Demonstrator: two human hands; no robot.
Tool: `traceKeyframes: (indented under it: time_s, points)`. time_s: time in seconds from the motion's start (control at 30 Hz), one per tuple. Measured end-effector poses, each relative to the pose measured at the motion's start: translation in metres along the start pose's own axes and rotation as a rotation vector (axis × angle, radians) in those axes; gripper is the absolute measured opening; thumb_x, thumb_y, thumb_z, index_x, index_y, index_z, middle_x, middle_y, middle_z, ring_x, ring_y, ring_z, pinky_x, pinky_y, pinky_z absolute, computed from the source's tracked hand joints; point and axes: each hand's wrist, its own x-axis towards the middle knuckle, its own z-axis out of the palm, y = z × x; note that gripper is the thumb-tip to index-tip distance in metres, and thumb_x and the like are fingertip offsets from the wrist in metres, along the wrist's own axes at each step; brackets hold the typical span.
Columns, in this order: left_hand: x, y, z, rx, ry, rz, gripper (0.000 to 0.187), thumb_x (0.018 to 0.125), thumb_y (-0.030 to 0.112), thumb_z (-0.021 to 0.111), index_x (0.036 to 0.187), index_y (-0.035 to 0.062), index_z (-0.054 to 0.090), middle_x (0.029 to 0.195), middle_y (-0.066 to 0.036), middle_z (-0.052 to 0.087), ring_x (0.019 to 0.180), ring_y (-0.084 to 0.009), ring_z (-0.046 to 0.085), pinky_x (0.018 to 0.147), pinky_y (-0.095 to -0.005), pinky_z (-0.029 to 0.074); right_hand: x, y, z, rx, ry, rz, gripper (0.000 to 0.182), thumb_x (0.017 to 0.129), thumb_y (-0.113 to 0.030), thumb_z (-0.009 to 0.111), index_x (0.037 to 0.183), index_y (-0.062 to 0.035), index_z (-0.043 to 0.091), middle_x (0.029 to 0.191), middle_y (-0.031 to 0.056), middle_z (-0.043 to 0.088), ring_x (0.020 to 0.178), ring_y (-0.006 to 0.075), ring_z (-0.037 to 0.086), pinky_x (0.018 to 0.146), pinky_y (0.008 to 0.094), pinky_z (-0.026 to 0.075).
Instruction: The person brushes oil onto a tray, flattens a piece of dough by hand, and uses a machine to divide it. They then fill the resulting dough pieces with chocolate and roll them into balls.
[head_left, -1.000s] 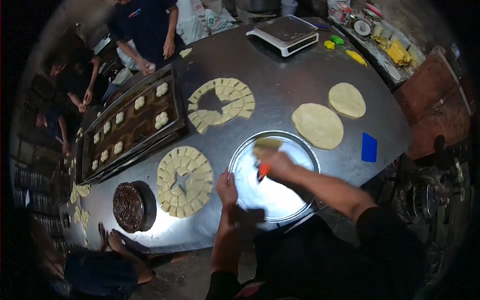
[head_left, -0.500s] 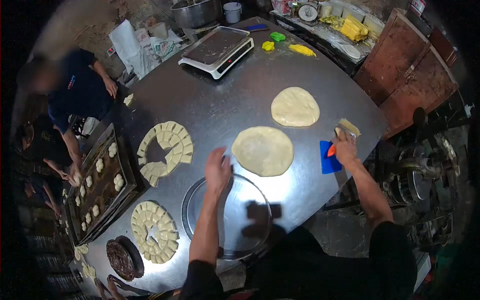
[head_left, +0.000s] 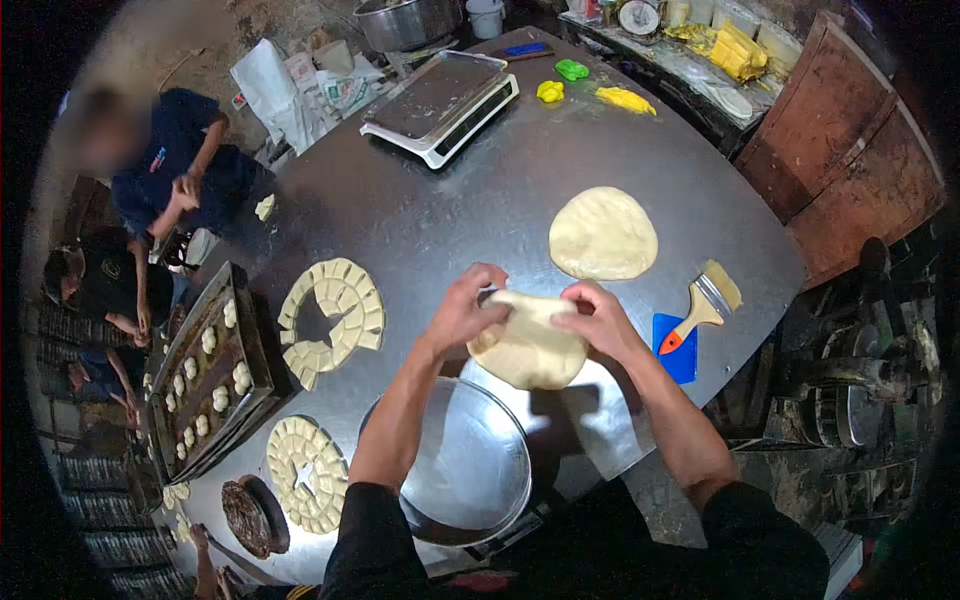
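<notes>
A flat round of dough (head_left: 530,355) hangs between my two hands over the metal table. My left hand (head_left: 470,312) pinches its upper left edge, and my right hand (head_left: 603,322) grips the upper right edge. Just below it, near my left forearm, stands a round metal pan (head_left: 465,465). A second dough round (head_left: 604,234) lies flat beyond my right hand. To the right, a wooden-handled brush (head_left: 704,309) with an orange tip rests partly on a blue scraper (head_left: 673,350).
Rings of cut dough pieces (head_left: 345,300) lie at the left, near a dark tray (head_left: 250,385) of small dough balls. A scale (head_left: 440,108) stands at the back. Co-workers (head_left: 165,165) are along the left side. A dark brown round (head_left: 250,518) sits at the front left.
My right hand has let go of the brush and moved left to the nearer dough round. Both hands have taken its edge and lifted it from the table.
</notes>
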Motion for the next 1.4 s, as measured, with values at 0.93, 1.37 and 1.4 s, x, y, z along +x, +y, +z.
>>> traceKeyframes:
  time_s: [0.93,1.37,1.4]
  points:
    - [-0.262,0.057,-0.087,-0.002,0.007,-0.705,0.056,0.083,0.035,0.066,0.119,-0.0069,0.055,0.110,-0.020,0.062,0.100,-0.0263,0.061,0.086,-0.0372,0.049,-0.124,-0.081,0.223,-0.533,-0.016,0.245,0.053,0.083,-0.037,0.067,0.118,0.0014,0.056,0.107,0.0223,0.062,0.098,0.0299,0.061,0.084,0.0412,0.047]
    - [-0.361,0.083,0.007,0.686,-0.249,-0.382,0.069,0.090,0.036,0.050,0.140,-0.0068,0.031,0.149,-0.028,0.023,0.141,-0.0399,0.019,0.114,-0.0524,0.015,-0.121,-0.037,0.255,-0.633,-0.489,-0.115,0.051,0.099,-0.031,0.037,0.141,-0.0028,0.037,0.152,0.0198,0.024,0.142,0.0406,0.012,0.114,0.0542,0.006]
    - [-0.341,0.080,0.002,0.714,-0.294,-0.372,0.068,0.089,0.034,0.051,0.140,-0.0064,0.032,0.148,-0.027,0.025,0.140,-0.0395,0.020,0.114,-0.0518,0.016,-0.133,-0.046,0.268,-0.698,-0.260,-0.059,0.052,0.098,-0.033,0.037,0.140,-0.0020,0.037,0.151,0.0210,0.024,0.143,0.0391,0.012,0.114,0.0537,0.007]
